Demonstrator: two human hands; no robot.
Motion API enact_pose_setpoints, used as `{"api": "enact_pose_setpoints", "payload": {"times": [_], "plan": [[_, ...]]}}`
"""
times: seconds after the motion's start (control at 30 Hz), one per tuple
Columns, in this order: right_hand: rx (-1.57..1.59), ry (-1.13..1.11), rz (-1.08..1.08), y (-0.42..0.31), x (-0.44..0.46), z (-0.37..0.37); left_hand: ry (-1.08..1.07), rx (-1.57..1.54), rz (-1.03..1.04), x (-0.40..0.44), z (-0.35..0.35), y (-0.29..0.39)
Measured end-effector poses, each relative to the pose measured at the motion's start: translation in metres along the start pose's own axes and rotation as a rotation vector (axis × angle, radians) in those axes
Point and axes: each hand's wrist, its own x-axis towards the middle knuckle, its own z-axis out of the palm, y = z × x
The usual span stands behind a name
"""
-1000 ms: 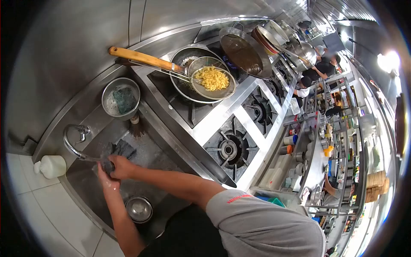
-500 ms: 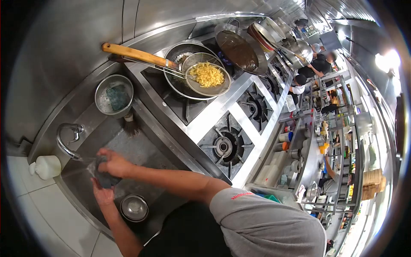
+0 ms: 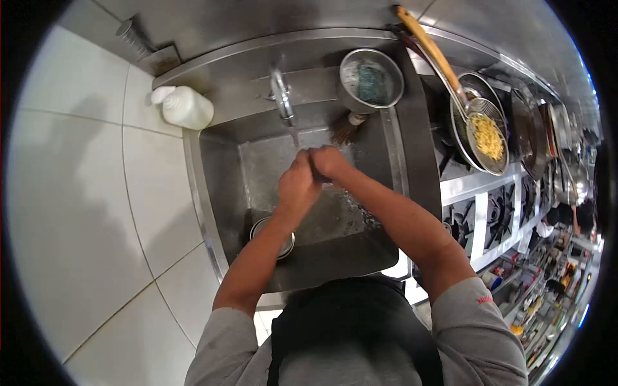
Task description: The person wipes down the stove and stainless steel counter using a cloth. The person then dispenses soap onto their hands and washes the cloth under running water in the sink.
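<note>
Both my hands are over the metal sink, just in front of the running tap. My left hand is closed, and my right hand is closed right against it. Between them they squeeze a dark grey cloth, mostly hidden by the fingers. Below my left forearm, a small metal bowl sits on the sink floor, partly covered by the arm. Behind my right hand a bristle brush leans in the sink.
A metal pot with a green scouring pad stands at the sink's back right corner. A white plastic bottle is at the back left. On the stove at right, a wooden-handled strainer of yellow food rests over a pan.
My view has swung left and down over the sink. My hands have come together, bunching the cloth, which hung looser between them before.
</note>
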Motion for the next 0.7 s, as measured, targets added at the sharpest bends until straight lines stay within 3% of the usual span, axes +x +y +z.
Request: {"api": "enact_pose_setpoints", "payload": {"times": [0.07, 0.17, 0.2, 0.27, 0.3, 0.37, 0.4, 0.43, 0.47, 0.53, 0.63, 0.7], "plan": [[0.903, -0.16, 0.616, -0.017, -0.014, -0.021, 0.207, 0.009, 0.169, -0.004, -0.002, 0.002], [0.816, -0.211, 0.41, -0.014, -0.033, -0.062, 0.288, -0.091, 0.256, -0.001, -0.006, -0.013], [0.784, -0.23, 0.334, -0.014, -0.035, -0.076, 0.044, -0.379, -0.002, 0.005, -0.013, -0.017], [0.356, -0.076, -0.099, -0.032, -0.047, -0.098, -0.451, -0.938, -0.526, 0.019, -0.032, -0.028], [-0.045, 0.106, -0.447, -0.044, -0.065, -0.105, -0.611, -1.149, -0.5, 0.023, -0.034, -0.043], [-0.494, 0.235, -0.807, -0.052, -0.072, -0.105, -0.946, -1.565, -0.419, 0.03, -0.024, -0.073], [-0.539, 0.179, -0.83, -0.055, -0.066, -0.104, -0.84, -1.227, 0.106, 0.037, -0.025, -0.072], [-0.583, 0.123, -0.853, -0.056, -0.059, -0.104, -0.562, -0.868, 0.505, 0.044, -0.025, -0.071], [-0.633, 0.09, -0.806, -0.055, -0.052, -0.105, -0.767, -0.944, 0.026, 0.048, -0.041, -0.054], [-0.731, 0.021, -0.718, -0.056, -0.034, -0.106, -0.841, -0.829, -0.387, 0.052, -0.053, -0.036], [-0.826, -0.05, -0.514, -0.059, -0.021, -0.099, -0.543, -0.253, -0.122, 0.055, -0.052, -0.016], [-0.587, -0.027, -0.4, -0.052, -0.02, -0.08, -0.335, 0.264, 0.084, 0.055, -0.058, -0.005]]}}
